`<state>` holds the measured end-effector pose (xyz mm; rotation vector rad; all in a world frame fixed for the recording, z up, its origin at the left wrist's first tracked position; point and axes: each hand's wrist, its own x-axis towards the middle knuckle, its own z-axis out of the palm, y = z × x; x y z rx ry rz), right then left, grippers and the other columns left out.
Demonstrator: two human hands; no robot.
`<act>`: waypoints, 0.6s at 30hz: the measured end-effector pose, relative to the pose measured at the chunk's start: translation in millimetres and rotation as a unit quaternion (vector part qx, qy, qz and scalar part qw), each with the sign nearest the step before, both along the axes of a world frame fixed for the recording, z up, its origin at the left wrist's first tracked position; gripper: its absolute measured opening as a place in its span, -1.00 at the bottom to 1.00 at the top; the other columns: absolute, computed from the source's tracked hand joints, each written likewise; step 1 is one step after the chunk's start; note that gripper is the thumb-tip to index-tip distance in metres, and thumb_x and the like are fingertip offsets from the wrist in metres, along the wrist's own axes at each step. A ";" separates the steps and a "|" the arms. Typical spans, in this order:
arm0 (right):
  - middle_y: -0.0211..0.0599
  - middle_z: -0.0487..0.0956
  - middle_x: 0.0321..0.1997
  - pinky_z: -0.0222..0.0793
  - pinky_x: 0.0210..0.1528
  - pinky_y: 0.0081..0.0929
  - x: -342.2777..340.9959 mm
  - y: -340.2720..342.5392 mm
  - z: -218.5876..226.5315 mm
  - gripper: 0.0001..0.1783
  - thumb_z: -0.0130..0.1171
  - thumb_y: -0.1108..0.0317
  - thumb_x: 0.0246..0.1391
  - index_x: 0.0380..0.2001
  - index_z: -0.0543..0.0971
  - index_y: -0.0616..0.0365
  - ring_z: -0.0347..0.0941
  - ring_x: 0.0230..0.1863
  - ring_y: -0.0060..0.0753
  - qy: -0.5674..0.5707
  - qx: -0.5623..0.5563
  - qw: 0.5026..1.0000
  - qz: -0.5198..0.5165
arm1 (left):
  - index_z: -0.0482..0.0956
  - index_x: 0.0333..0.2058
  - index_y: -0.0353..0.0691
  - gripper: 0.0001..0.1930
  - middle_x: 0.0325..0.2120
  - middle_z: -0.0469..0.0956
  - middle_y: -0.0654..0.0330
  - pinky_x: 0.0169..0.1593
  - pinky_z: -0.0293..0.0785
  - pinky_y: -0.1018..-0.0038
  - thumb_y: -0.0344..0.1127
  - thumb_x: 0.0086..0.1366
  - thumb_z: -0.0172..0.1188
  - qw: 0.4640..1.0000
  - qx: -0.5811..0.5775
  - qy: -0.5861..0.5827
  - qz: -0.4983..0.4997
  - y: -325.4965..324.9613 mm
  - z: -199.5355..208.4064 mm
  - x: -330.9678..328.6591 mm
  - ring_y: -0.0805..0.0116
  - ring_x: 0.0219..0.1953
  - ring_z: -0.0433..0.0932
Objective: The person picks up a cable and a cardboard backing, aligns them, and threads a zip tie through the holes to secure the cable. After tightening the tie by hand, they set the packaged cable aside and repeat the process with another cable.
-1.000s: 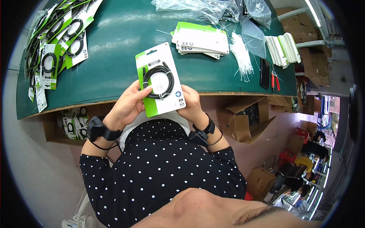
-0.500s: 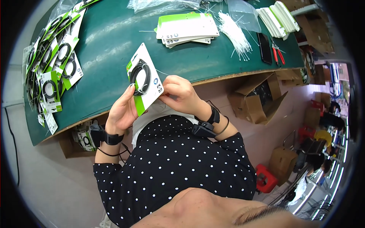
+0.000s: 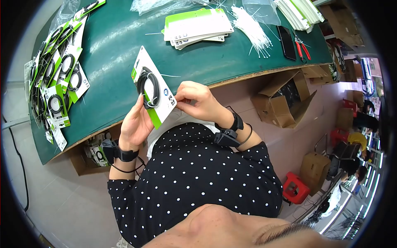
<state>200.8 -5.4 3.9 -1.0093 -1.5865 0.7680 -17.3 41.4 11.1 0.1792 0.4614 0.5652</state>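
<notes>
Now, in the head view, the left hand (image 3: 137,124) grips the low left side of the tilted card (image 3: 164,100), with black cable (image 3: 154,82) on it. The right hand (image 3: 199,101) is at its right edge; I cannot tell if it pinches.

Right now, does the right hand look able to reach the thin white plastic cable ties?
Probably yes: nothing visible blocks the right hand from the cable ties, though it is at the edge of the white-and-green card.
</notes>
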 end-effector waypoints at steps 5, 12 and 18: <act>-0.30 0.44 -0.52 0.34 -0.45 -0.44 -1.5 0.7 -1.9 -0.85 0.28 0.64 -0.23 -0.53 0.51 0.25 0.40 -0.49 -0.32 -0.059 0.066 0.996 -0.030 | 0.17 0.24 -0.22 -0.56 0.16 0.36 0.09 0.27 0.29 0.24 -0.13 0.51 -0.26 0.998 -0.019 -0.063 -0.001 -3.8 -1.2 0.5 0.20 0.21 0.36; -0.29 0.45 -0.50 0.35 -0.40 -0.37 6.0 0.8 -21.8 -0.86 0.27 0.61 -0.20 -0.50 0.52 0.25 0.40 -0.47 -0.27 -0.085 0.077 0.992 -0.048 | 0.18 0.23 -0.15 -0.59 0.16 0.37 0.19 0.24 0.35 0.26 -0.16 0.50 -0.21 0.998 0.010 0.046 0.049 1.1 9.6 -4.1 0.29 0.19 0.38; -0.29 0.46 -0.49 0.34 -0.47 -0.45 -4.9 3.5 -15.1 -0.87 0.27 0.59 -0.19 -0.47 0.55 0.25 0.42 -0.43 -0.34 0.025 -0.003 1.000 0.006 | 0.16 0.23 -0.15 -0.59 0.15 0.37 0.20 0.20 0.39 0.27 -0.18 0.49 -0.17 0.994 0.056 0.079 0.041 -1.3 13.0 5.3 0.32 0.17 0.39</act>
